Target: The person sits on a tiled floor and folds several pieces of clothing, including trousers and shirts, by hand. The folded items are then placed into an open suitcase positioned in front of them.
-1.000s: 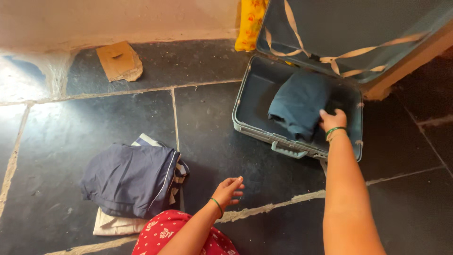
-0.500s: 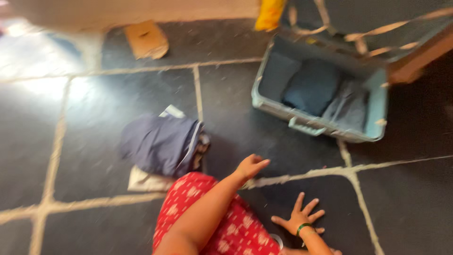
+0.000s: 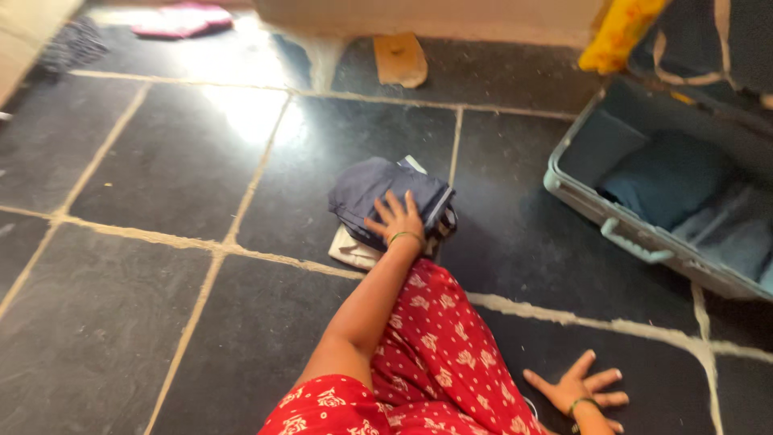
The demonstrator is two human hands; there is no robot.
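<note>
My left hand (image 3: 395,219) lies with fingers spread on top of a folded navy garment (image 3: 362,189), the top of a small pile that includes a cream piece (image 3: 349,250) on the dark stone floor. Flat on the floor at the lower right, my right hand (image 3: 584,391) has its fingers apart and holds nothing. An open grey-blue suitcase (image 3: 636,242) stands at the right. Inside it lie a folded dark blue garment (image 3: 664,177) and a paler blue-grey one (image 3: 733,234). My red flowered dress (image 3: 443,338) covers my knee between the hands.
A scrap of cardboard (image 3: 400,58) lies by the back wall. A yellow flowered cloth (image 3: 620,32) hangs beside the suitcase lid. A pink item (image 3: 181,18) and a dark cloth (image 3: 71,47) sit at the far left. Pale grout lines cross the black tiles.
My right hand left the garment in the suitcase and came down flat on the floor. My left hand reached over onto the navy pile. The view swung left.
</note>
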